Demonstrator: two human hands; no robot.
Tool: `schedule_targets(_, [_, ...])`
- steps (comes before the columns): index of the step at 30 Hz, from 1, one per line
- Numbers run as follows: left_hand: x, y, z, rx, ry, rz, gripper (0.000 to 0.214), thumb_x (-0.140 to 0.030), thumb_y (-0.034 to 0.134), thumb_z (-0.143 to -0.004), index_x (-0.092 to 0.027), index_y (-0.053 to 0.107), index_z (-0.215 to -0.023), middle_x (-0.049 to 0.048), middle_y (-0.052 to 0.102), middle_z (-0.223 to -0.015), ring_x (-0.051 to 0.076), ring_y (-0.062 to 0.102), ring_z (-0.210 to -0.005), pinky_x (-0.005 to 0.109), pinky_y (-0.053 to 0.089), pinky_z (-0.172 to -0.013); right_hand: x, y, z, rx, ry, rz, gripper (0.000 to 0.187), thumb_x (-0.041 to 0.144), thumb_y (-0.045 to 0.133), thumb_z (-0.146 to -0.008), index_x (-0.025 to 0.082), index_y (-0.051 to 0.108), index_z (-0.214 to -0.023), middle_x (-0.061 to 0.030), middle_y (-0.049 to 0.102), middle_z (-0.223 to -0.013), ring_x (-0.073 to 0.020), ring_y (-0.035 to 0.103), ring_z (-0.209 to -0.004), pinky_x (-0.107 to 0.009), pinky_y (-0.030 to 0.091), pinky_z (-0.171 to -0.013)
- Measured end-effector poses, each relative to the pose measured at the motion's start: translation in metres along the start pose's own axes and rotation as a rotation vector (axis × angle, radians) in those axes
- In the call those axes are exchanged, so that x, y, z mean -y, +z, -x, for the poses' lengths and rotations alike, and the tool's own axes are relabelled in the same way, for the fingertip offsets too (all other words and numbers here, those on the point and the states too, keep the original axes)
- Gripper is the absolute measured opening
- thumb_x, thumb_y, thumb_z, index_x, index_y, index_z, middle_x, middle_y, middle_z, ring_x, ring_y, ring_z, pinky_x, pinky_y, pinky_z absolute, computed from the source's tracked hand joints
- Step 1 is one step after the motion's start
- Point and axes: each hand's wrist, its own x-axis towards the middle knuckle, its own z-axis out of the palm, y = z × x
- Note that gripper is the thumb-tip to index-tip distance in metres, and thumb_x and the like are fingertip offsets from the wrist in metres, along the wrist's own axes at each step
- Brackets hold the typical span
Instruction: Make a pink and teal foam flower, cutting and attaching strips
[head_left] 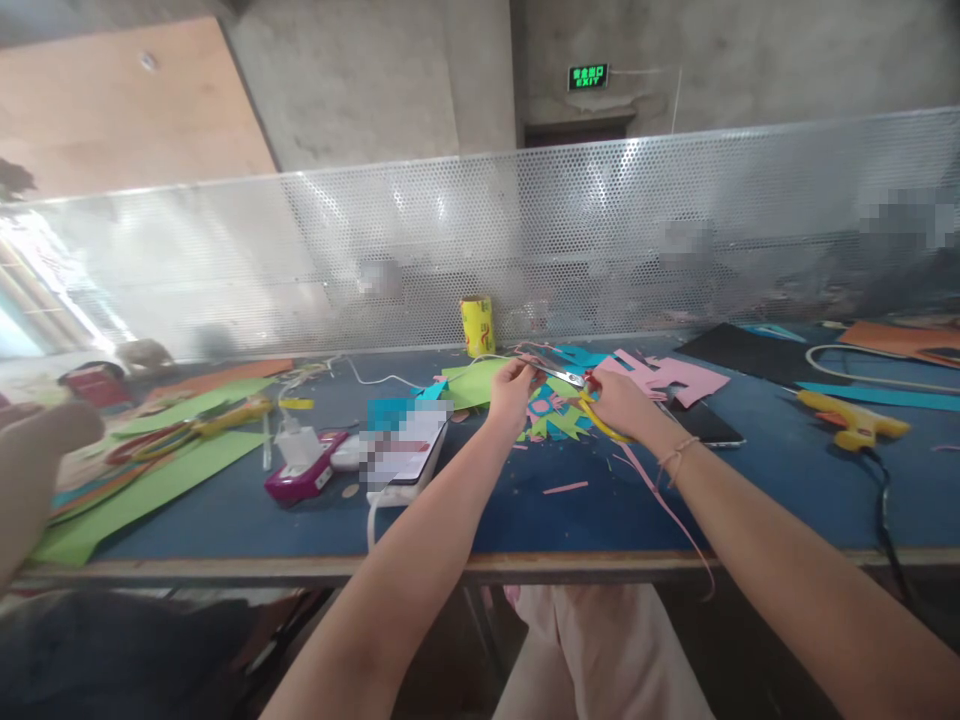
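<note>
My right hand (619,405) is closed round the yellow handles of a pair of scissors (564,374), whose metal blades point left toward my other hand. With its fingertips pinched at the blade tips, my left hand (514,388) has something small in it that I cannot make out. Below the blades lies a pile of cut green, blue and pink paper scraps (551,412). A long thin pink paper strip (651,482) trails from near my right hand over the table's front edge. Pink paper with cut-outs (667,376) lies just beyond that hand.
Left of my arms are a phone (409,445) on a white box, a purple power strip (300,480) and stacked green sheets (180,490). A co-worker's hand (52,435) is at far left. A yellow can (477,326) stands behind; a yellow glue gun (855,418) lies right.
</note>
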Motion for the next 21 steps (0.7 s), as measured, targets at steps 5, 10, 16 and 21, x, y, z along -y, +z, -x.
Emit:
schedule_targets(5, [-0.001, 0.001, 0.001, 0.005, -0.004, -0.017, 0.009, -0.021, 0.063, -0.060, -0.014, 0.058, -0.062, -0.0030, 0.053, -0.058, 0.006, 0.051, -0.057, 0.024, 0.044, -0.067, 0.000, 0.001, -0.001, -0.004, 0.015, 0.009, 0.025, 0.040, 0.058, -0.069, 0.016, 0.053, -0.076, -0.0096, 0.063, -0.082, -0.0198, 0.058, -0.079, -0.026, 0.039, -0.063])
schedule_targets(10, [-0.002, 0.002, 0.003, 0.018, -0.004, -0.034, 0.008, -0.021, 0.062, -0.061, -0.014, 0.059, -0.062, -0.0026, 0.053, -0.058, 0.006, 0.050, -0.056, 0.023, 0.044, -0.065, 0.002, -0.002, 0.001, -0.001, 0.044, 0.031, 0.026, 0.039, 0.058, -0.070, 0.015, 0.055, -0.078, -0.0103, 0.063, -0.083, -0.0207, 0.058, -0.080, -0.026, 0.039, -0.064])
schedule_targets(16, [0.000, 0.001, 0.001, 0.012, -0.004, -0.037, 0.007, -0.020, 0.060, -0.062, -0.013, 0.058, -0.061, -0.0026, 0.053, -0.056, 0.006, 0.050, -0.054, 0.023, 0.044, -0.063, 0.006, -0.006, 0.004, -0.010, 0.046, 0.045, 0.025, 0.038, 0.057, -0.071, 0.015, 0.057, -0.081, -0.0098, 0.064, -0.081, -0.0202, 0.059, -0.078, -0.026, 0.038, -0.062])
schedule_targets(21, [0.004, -0.001, -0.001, 0.009, -0.005, -0.051, 0.009, -0.020, 0.060, -0.063, -0.013, 0.056, -0.058, -0.0026, 0.052, -0.054, 0.006, 0.050, -0.053, 0.023, 0.045, -0.063, 0.010, -0.010, 0.006, -0.011, 0.056, 0.082, 0.025, 0.037, 0.055, -0.072, 0.015, 0.059, -0.084, -0.0098, 0.065, -0.080, -0.0210, 0.059, -0.078, -0.026, 0.037, -0.061])
